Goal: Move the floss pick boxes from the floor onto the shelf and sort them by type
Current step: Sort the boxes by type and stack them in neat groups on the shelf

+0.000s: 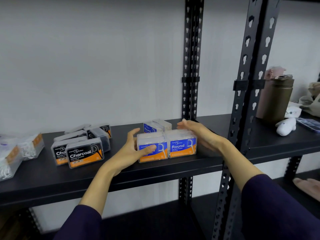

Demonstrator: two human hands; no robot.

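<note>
Dark sleeves [277,210] reach in from below — both hands are squaring up the blue boxes on the shelf.

Left fingers [150,147] curl loosely round the near-left Round box [152,148], thumb across its label, a light hold and not a clench; the right hand [199,135] lies flat and uncurled, palm against the side of the second Round box [183,143], gripping nothing. Another blue box [150,128] stands just behind the pair. Farther left sit the Charcoal boxes [84,154] in their own cluster, and clear white-pick boxes [29,146] beyond. I judge the sorting step is in hand — next calls for pressing the pair flush, then fetching whatever is left below, which is out of view.
</note>
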